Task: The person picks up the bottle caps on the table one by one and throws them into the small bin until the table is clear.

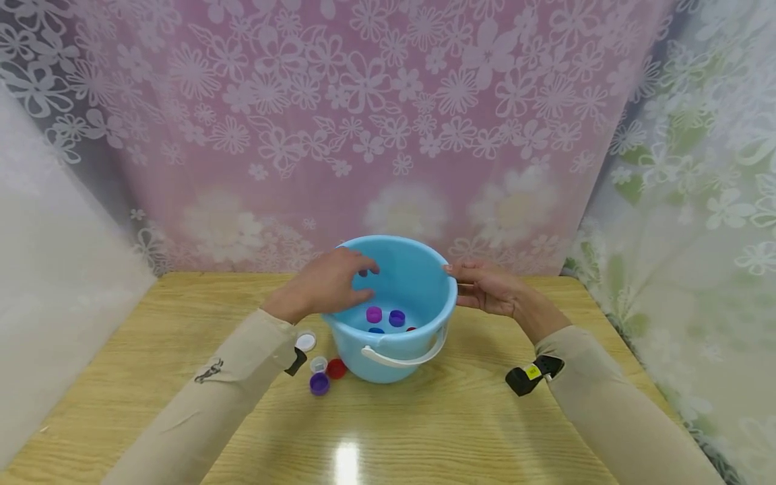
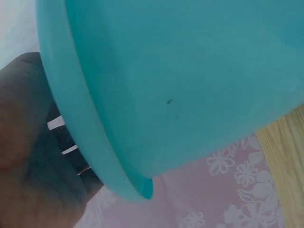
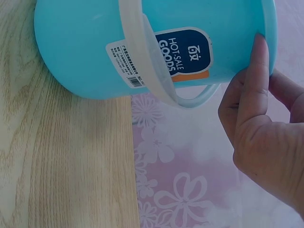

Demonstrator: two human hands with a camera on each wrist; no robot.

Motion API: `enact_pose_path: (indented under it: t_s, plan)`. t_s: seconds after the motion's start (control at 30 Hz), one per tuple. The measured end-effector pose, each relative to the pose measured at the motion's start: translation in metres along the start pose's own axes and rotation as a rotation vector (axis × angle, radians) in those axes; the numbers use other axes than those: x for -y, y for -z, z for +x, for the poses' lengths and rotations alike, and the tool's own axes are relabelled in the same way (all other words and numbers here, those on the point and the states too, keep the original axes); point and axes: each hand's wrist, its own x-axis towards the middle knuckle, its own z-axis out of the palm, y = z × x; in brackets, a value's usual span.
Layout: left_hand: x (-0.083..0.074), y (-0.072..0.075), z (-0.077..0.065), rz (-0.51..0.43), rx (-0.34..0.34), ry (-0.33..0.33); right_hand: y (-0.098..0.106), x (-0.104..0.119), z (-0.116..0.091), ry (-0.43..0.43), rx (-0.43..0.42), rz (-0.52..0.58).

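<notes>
A light blue bucket (image 1: 378,367) stands on the table, its white handle (image 1: 400,362) hanging down at the front. My left hand (image 1: 330,279) reaches over the left rim, thumb and fingers spread apart with nothing seen between them. At the right rim, my right hand (image 1: 488,286) pinches the edge, thumb on top and fingers outside against the wall. Inside the bucket lie a pink cap (image 1: 374,314), a purple cap (image 1: 397,318), and partly hidden blue and red ones. Left of the bucket are a red cap (image 1: 336,368), a purple cap (image 1: 319,384) and white caps (image 1: 318,365).
The wooden table (image 1: 485,431) ends at the back against a pink flowered curtain (image 1: 400,135). Pale curtains hang on both sides. A label (image 3: 187,54) is stuck on the bucket's outer wall. Black wrist cameras (image 1: 527,378) are strapped to both sleeves.
</notes>
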Motion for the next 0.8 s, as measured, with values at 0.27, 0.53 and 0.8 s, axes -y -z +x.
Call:
enact_pose_path:
  t_s: [0.27, 0.53, 0.8]
  plan:
    - [0.027, -0.002, -0.024, -0.139, -0.493, 0.149, 0.002, -0.001, 0.001, 0.003, -0.003, -0.005]
    - [0.065, -0.018, -0.063, -0.282, -0.541, 0.387, 0.002, 0.003, 0.000, 0.005, 0.006, -0.008]
    - [0.090, -0.061, -0.097, -0.306, 0.000, 0.388, 0.001, -0.001, 0.002, -0.004, 0.007, 0.013]
